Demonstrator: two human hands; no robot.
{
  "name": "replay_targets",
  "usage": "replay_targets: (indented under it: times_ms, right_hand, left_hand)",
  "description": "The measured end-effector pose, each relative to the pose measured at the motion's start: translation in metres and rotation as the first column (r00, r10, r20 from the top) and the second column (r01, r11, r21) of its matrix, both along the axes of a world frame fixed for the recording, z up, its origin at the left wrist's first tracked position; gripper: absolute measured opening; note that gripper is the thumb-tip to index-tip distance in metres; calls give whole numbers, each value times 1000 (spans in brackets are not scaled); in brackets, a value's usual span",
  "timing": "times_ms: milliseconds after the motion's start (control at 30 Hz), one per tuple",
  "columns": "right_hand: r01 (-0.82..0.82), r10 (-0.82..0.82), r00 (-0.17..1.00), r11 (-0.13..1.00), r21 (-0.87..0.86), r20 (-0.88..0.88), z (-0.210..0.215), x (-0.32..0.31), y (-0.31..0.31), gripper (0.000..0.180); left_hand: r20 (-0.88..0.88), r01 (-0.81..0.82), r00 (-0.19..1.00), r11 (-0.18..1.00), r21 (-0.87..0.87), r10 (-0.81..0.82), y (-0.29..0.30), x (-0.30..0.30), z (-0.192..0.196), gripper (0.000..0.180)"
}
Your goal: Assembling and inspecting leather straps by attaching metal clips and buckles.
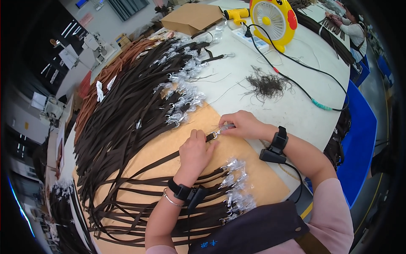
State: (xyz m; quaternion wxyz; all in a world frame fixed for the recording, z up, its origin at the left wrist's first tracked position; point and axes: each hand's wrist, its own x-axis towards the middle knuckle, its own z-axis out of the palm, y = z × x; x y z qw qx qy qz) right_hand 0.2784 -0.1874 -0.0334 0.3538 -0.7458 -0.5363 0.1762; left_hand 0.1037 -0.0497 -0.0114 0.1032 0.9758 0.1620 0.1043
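Observation:
My left hand (195,153) is closed around a dark brown strap (163,161) close to its end, thumb and fingers pinching it. A silver metal snap hook (216,133) sits at that end, between my two hands. My right hand (244,125) is closed at the hook's far end, its fingertips pinching a greyish, shiny piece there; whether this is the hook's tip or something else, I cannot tell. Beneath my left forearm lie several similar straps, their hooks wrapped in clear plastic (237,186). A tan board (237,154) is under both hands.
A large heap of dark straps (131,91) covers the left side, with reddish-brown straps (105,70) beyond it. A tangle of dark threads (267,84), a yellow fan (270,25), its black cable (296,84) and a cardboard box (192,19) lie farther off. A blue bin (359,139) stands right.

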Motion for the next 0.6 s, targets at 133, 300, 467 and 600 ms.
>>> replay_targets:
  times_ms: [133, 300, 467, 600]
  right_hand:
    - [-36, 37, 999, 999, -23, 19, 4, 3, 0, 22]
    - [-105, 106, 994, 991, -88, 2, 17, 4, -5, 28]
    - [-105, 37, 945, 975, 195, 325, 16, -7, 0, 30]
    - [-225, 165, 831, 973, 50, 531, 23, -14, 4, 26]
  left_hand:
    - [68, 71, 995, 997, 17, -72, 14, 3, -13, 23]
    - [8, -19, 1000, 846, -532, 28, 43, 3, -13, 9]
    - [209, 161, 975, 889, -429, -76, 33, -1, -13, 9]
    - [284, 295, 932, 929, -226, -227, 36, 0, -11, 8]
